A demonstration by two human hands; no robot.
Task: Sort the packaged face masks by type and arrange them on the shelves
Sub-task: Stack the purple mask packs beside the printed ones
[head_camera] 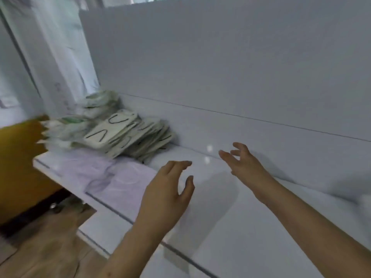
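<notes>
Glossy film wraps each of the packaged face masks (112, 131), and that decides how they will likely handle: light, flat, floppy at the edges and slippery against one another. The pile is already leaning and fanned out, so a careless tug would probably send the sachets sliding. A sensible hold, I judge, is to pinch a few at a time across their flat faces, thumb on top and fingers beneath, near a short edge, or to square a stack between both palms.

The pile lies on the white shelf (230, 207) at its far left end, pushed against the back panel (220, 67). Cream packets with black curved marks sit toward the shelf's middle; green-and-white packets (66, 127) lie beyond them at the shelf's left edge, though blur hides their print.

Both hands hover above the shelf, well apart from the pile and to its right. The left hand (166, 189) is nearer the pile, fingers relaxed and gently bent, thumb apart, holding nothing. The right hand (243, 161) is farther right, near the back panel, fingers spread and loosely curved, also empty.
</notes>
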